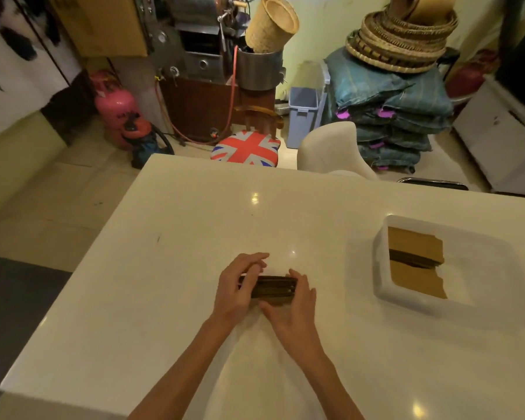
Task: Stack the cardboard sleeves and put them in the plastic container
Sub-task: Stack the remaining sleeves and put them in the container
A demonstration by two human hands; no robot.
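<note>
- Squaring up a stack of cardboard sleeves (273, 287), stood on edge on the table (194, 207), centre front.
- Ends clamped: left hand (237, 286) and right hand (291, 304) both curl fingers round it.
- Target plastic container (385, 295) sits well apart to the right, with a sleeve pile (415, 262) already inside.
- Next, I'd judge: hold the squeeze so nothing fans out, lift, carry right, lay it in.

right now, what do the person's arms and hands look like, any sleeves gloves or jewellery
The left hand and right hand are bare: no gloves, and no rings that I can make out. The left forearm and right forearm are slim and uncovered, with no sleeve, watch or bracelet in view down to the picture's bottom edge.
</note>
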